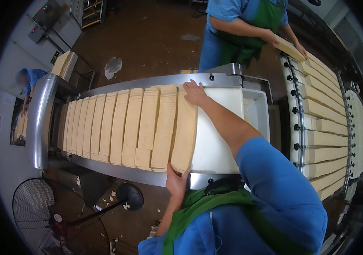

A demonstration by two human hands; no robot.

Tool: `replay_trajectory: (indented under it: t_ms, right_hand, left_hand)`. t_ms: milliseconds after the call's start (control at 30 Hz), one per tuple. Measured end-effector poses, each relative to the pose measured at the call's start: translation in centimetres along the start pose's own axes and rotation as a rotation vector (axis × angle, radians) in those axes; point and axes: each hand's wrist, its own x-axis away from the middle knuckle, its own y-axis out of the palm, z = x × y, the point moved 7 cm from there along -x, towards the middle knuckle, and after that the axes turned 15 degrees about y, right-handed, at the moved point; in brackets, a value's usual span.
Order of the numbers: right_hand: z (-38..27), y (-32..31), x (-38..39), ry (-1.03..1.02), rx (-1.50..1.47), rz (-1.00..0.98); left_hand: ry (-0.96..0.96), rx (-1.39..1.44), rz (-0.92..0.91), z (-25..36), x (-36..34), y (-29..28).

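At the right end of a row on the conveyor, a stack of pale yellow, layered strips (pixel 185 131) lies crosswise between my two hands. My left hand (pixel 176 182) grips its near end, thumb and fingers around the corner. The far end is held by my right hand (pixel 195 92), whose arm reaches across the white belt (pixel 215 131). Several similar stacks (pixel 132 121) lie side by side to the left, leaning slightly. What kind of food or sheet the strips are, I cannot tell.
Metal rails (pixel 156 80) edge the conveyor, with a steel roller housing (pixel 43 123) at left. A white bin (pixel 256 114) stands past the belt's right end. A co-worker (pixel 245 29) handles a block by another conveyor (pixel 326 127) of blocks. A floor fan (pixel 58 216) stands lower left.
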Motion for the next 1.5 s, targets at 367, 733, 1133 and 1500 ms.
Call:
replay_trajectory:
  t_ms: [367,733,1133,1500]
  right_hand:
    - [13.1,-3.6,7.9,0.234,-0.079,0.26]
    - [19.1,-3.6,30.3,0.508,-0.395,-0.055]
    - [32.8,-15.0,58.0,0.813,-0.476,0.365]
    - [48.8,-7.6,77.5,1.143,-0.616,0.518]
  left_hand:
    - [0.388,-0.126,-0.14,2.9,-1.9,0.8]
    - [0.534,-0.352,-0.363,4.5,-5.1,3.3]
    - [0.83,-0.069,-0.607,24.6,11.7,8.0]
    - [0.884,0.3,-1.084,28.4,27.0,14.9]
